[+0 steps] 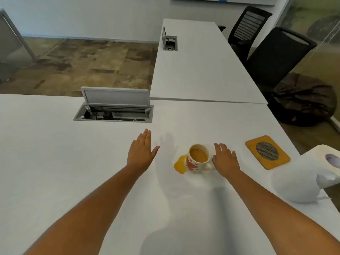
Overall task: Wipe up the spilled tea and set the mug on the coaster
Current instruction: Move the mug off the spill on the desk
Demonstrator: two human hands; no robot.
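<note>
Two black office chairs [265,45], a dark beanbag [303,102], an open cable hatch [114,111]

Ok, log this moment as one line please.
left hand open, idle | right hand open beside mug | tea spill unwiped | coaster bare | paper roll untouched

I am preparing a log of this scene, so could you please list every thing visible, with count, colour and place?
mug: 1, white with red marks, holds tea, centre of near table
spilled tea: 1 puddle, yellow, touching mug's left side
coaster: 1, wooden with dark mesh centre, right of mug
paper towel roll: 1, white, right table edge
table: 2, white, near and far
cable box: 2, grey, lids open, one per table
office chair: 2, black, far right
bean bag: 1, dark, floor right
left hand: open, left of mug
right hand: open, beside mug's handle
</note>
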